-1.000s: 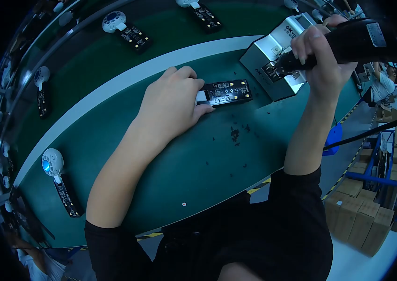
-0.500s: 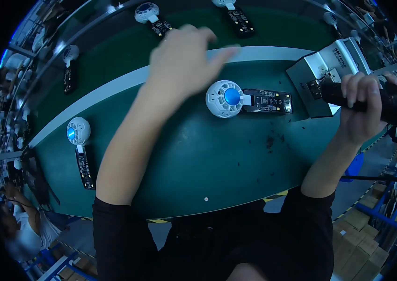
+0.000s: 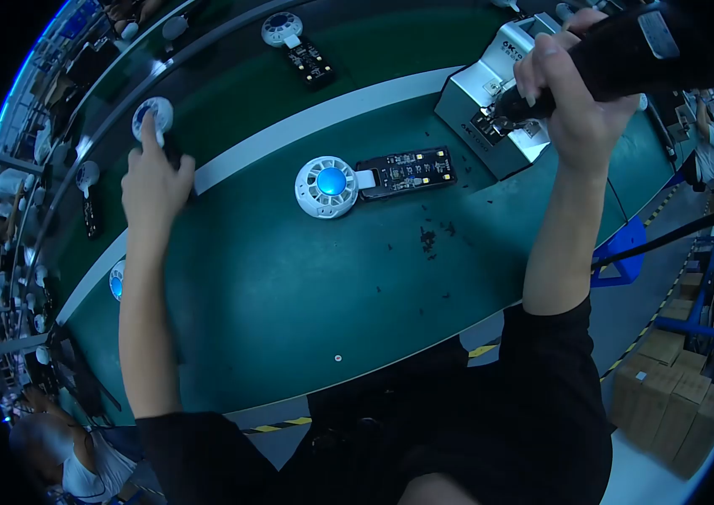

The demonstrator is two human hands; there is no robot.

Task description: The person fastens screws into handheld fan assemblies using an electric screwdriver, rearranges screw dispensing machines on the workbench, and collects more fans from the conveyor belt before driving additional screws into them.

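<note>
My right hand (image 3: 571,105) is wrapped round a black electric screwdriver (image 3: 626,55). The tool's nose reaches the front of a silver screw feeder (image 3: 491,93). Over on the green belt, my left hand (image 3: 157,181) lies at a handheld fan (image 3: 153,119), index finger stretched onto its white head and thumb spread to the side; its dark handle is partly hidden. Before me on the table lies another handheld fan (image 3: 326,187) with a blue round centre. Its handle shows a bare circuit board (image 3: 406,172), pointing right towards the feeder.
More fans sit along the belt, one at the top (image 3: 298,50) and one at the left (image 3: 87,198). Another fan (image 3: 117,280) is partly behind my left forearm. Small dark screws (image 3: 428,240) lie scattered. A black cable (image 3: 676,231) hangs right. Other people work at both sides.
My left hand has moved left along the belt to a fan. The view has shifted, so the table fan and feeder appear further left. My right hand keeps the screwdriver at the feeder.
</note>
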